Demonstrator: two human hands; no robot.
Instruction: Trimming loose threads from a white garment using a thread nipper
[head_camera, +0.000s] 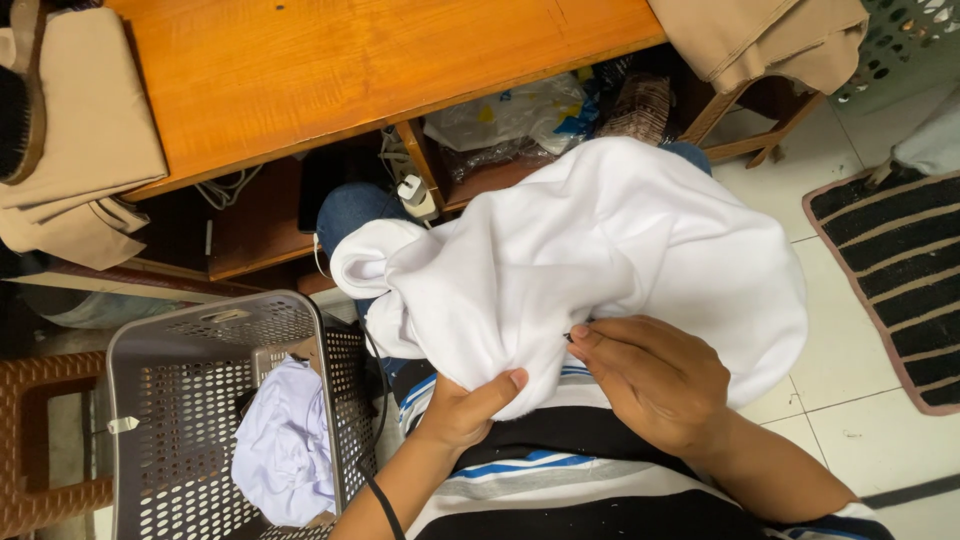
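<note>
View from above, seated. White cloth (600, 250) lies bunched on your lap, below the bench (350, 70) edge, so both hands reach it w/o stretching. Left hand (465, 410): thumb over, fingers under the lower fold, closed on the cloth to keep it taut. Right hand (655, 375): fingers pinched narrow at one spot on the cloth; a small dark item shows at the tips, too small to identify. Grey basket (180, 420) stands just beside your left knee w/ a pale garment (285, 450) inside, within easy reach. Beige fabric (80, 140) drapes the bench end.
</note>
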